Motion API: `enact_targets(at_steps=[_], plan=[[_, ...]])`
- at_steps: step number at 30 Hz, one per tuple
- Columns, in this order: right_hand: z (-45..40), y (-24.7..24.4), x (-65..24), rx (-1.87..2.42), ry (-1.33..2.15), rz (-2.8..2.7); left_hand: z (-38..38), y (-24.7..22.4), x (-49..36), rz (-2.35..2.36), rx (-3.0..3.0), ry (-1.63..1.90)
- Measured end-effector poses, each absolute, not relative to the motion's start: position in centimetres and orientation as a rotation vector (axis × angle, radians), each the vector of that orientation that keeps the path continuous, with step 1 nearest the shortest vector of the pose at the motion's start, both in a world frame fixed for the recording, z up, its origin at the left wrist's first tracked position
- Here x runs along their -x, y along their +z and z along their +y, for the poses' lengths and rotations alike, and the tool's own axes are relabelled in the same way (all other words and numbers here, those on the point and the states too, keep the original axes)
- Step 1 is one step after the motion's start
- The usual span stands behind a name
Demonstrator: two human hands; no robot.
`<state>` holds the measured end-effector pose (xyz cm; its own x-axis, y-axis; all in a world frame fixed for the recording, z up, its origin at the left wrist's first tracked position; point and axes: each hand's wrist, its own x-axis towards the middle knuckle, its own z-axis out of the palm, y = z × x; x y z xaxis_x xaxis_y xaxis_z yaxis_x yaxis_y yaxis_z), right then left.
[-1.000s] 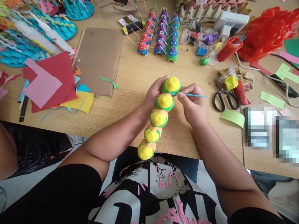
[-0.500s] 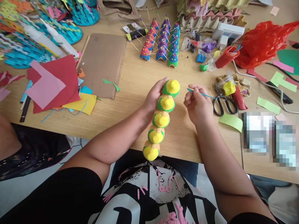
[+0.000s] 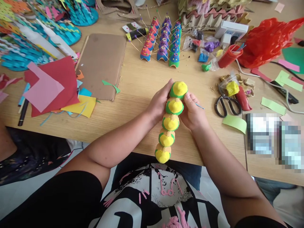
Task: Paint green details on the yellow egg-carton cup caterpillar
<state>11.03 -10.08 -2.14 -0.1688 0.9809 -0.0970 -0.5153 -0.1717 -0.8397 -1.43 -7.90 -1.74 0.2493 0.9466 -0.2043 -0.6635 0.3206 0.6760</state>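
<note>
A strip of egg-carton cups (image 3: 171,123), topped with yellow and green clay, points away from me above the table's front edge. My left hand (image 3: 160,102) is closed around the left side of its far end. On the opposite side, my right hand (image 3: 194,110) grips the same end cup, thumb against the green clay rim. A thin blue stick (image 3: 199,106) pokes out from the right hand; the rest of it is hidden. The fingertips of both hands are mostly behind the strip.
Painted egg-carton caterpillars (image 3: 162,41) with pins stand at the back. Scissors (image 3: 228,105) and clay bags (image 3: 231,87) lie to the right, near a red cup (image 3: 230,57). Cardboard (image 3: 102,63) and coloured paper (image 3: 54,85) are on the left. Another person's arm (image 3: 7,142) shows at the left edge.
My right hand has moved left from beside the strip onto its far end, keeping the blue stick. The strip has shifted right and stands a little straighter.
</note>
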Motion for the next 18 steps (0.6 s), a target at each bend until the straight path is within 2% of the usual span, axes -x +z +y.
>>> enact_targets(at_steps=[6,11,18], plan=[[-10.0,-1.1,-12.2,0.874,1.561,-0.783,-7.5,-1.8,2.1,0.710,-0.853,1.213],[-10.5,0.5,-13.1,1.006,1.544,-0.913,-7.5,-0.7,3.4,0.845,-1.366,1.171],[-10.2,0.1,-13.2,1.006,1.590,-0.807,-7.6,-0.3,3.8,0.970,-1.602,1.206]])
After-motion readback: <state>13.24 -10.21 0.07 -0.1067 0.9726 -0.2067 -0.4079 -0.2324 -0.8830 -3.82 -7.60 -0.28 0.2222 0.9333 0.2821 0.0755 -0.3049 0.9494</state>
